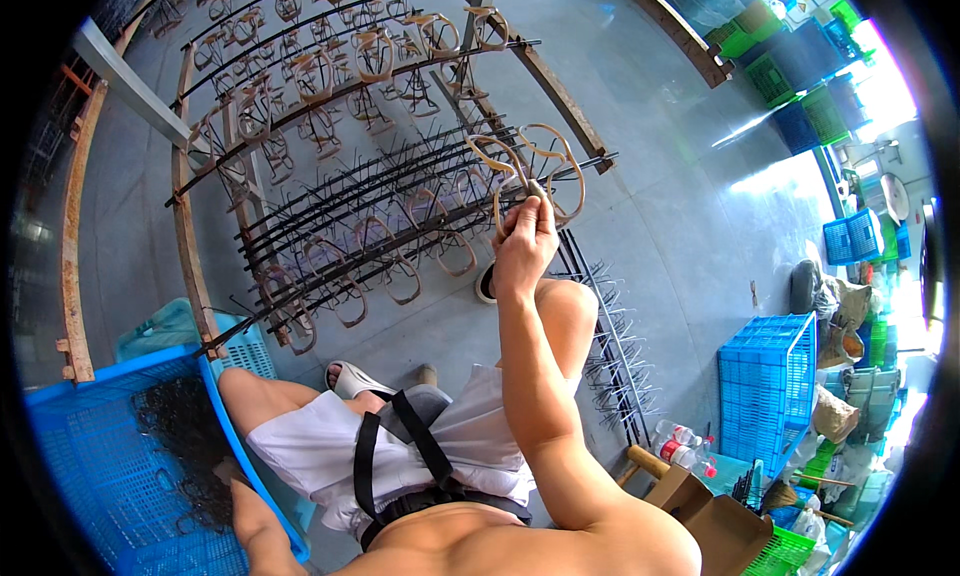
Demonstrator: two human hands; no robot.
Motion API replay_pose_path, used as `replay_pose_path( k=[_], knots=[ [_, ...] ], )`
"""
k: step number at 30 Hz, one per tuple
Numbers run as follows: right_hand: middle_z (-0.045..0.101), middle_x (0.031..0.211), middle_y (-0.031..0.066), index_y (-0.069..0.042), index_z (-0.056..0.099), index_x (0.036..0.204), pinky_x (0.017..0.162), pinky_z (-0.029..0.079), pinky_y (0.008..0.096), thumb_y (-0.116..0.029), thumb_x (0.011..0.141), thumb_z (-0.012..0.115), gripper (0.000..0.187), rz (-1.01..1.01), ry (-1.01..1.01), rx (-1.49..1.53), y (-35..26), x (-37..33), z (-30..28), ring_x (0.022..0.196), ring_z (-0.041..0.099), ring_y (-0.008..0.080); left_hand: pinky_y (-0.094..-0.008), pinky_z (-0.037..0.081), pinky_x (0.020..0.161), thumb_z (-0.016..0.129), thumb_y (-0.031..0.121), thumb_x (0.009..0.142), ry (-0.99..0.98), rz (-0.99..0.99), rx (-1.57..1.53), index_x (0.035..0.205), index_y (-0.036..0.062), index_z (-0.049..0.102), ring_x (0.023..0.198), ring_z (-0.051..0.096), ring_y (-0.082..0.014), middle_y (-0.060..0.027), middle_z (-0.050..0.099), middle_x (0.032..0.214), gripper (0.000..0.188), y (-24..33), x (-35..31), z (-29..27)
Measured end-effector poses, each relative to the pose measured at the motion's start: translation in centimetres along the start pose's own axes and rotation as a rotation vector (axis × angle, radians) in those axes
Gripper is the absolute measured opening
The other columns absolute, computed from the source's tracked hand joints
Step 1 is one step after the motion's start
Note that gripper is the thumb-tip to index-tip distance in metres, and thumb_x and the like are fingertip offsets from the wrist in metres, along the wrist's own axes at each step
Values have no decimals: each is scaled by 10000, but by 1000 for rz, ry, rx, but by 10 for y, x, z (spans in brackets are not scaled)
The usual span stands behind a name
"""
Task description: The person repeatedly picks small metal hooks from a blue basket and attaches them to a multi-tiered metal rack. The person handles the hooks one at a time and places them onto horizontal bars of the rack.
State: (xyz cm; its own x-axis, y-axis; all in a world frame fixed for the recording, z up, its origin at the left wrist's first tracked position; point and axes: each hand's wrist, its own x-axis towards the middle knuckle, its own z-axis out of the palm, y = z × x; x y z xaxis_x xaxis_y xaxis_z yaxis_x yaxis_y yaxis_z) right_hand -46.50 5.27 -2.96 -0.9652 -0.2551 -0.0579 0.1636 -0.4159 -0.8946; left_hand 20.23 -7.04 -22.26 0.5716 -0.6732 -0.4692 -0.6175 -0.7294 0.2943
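Observation:
My right hand [527, 241] is raised in front of the rack, its fingers pinched on tan looped frames [570, 171]. The thin, rounded loops spread out above my fingertips, close to the end of a black bar [590, 163]. My left hand [243, 491] is low at the blue crate [90, 476] on the left, by a dark tangle of thin wire-like pieces [185, 426]. A small brownish patch shows at its fingertips; I cannot make out whether the hand grips it.
Similar tan frames [375, 56] hang in rows on the rack's black bars, between rusty uprights [183, 226]. A hooked black rod [610, 346] lies right of my knee. At right are a blue basket [765, 376], plastic bottles [685, 451] and a cardboard box [710, 526].

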Motion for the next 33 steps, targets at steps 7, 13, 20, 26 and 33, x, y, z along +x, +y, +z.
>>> replay_pose_path(
  k=[7, 13, 20, 26, 33],
  knots=[
    [457, 615, -11, -47, 550, 985, 313, 285, 189, -203, 960, 456, 184, 21, -32, 1, 0, 3, -4, 391, 342, 45, -411, 345, 983, 551, 481, 799, -15, 3, -26, 1155, 37, 566, 1145, 478, -316, -196, 536, 1194, 569, 0, 2, -2],
    [400, 594, -28, -52, 543, 1012, 318, 279, 188, -200, 966, 446, 182, 67, -152, 16, -8, 0, -6, 394, 326, 45, -406, 345, 985, 545, 495, 795, -33, 0, -43, 1159, 29, 566, 1149, 479, -313, -197, 534, 1203, 592, -1, 8, 1],
    [335, 571, -24, -21, 499, 1156, 356, 291, 205, -156, 974, 420, 240, 3, -305, -47, 0, -6, -10, 423, 324, 68, -401, 346, 987, 539, 512, 790, -55, 2, -66, 1165, 19, 566, 1154, 479, -310, -199, 531, 1214, 619, -4, 14, -1],
    [348, 581, -37, -4, 518, 1125, 405, 290, 199, -135, 964, 444, 220, -122, -285, -240, 5, -9, -11, 469, 329, 57, -396, 347, 989, 533, 526, 786, -68, 1, -104, 1170, 11, 567, 1157, 479, -307, -201, 529, 1223, 642, -8, 16, -7],
    [471, 581, -23, 2, 552, 1111, 444, 371, 201, -129, 950, 466, 225, -156, -263, -323, 5, 3, -20, 483, 420, 50, -390, 348, 991, 526, 542, 782, -80, 7, -159, 1175, 2, 567, 1162, 480, -304, -202, 526, 1233, 670, -11, 18, -16]
  ],
)
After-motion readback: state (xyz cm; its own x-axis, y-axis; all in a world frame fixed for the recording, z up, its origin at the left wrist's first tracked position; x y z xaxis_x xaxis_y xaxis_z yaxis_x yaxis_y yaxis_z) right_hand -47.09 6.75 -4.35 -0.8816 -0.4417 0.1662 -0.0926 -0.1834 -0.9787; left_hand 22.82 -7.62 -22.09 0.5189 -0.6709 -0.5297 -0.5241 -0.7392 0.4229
